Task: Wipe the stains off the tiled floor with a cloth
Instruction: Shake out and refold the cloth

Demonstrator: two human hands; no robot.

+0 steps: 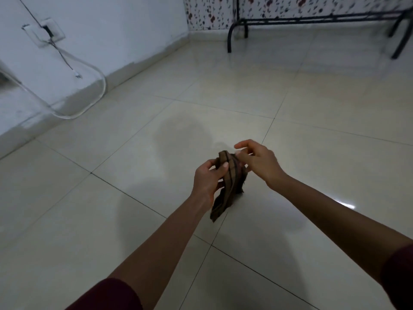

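A brown checked cloth [228, 186] hangs bunched in the air above the cream tiled floor [312, 135], in the middle of the head view. My left hand [206, 180] grips its upper part from the left, thumb on top. My right hand [257, 161] pinches the cloth's top edge from the right, with the other fingers spread. The cloth's lower end dangles free below my left wrist. No distinct stain shows on the glossy tiles; there are only shadows and a glare spot.
A white wall with a socket plate [50, 30] and a looping white cable [98, 86] runs along the left. A black metal frame [237, 30] stands at the back right before a flowered wall. Dark grout lines cross the floor.
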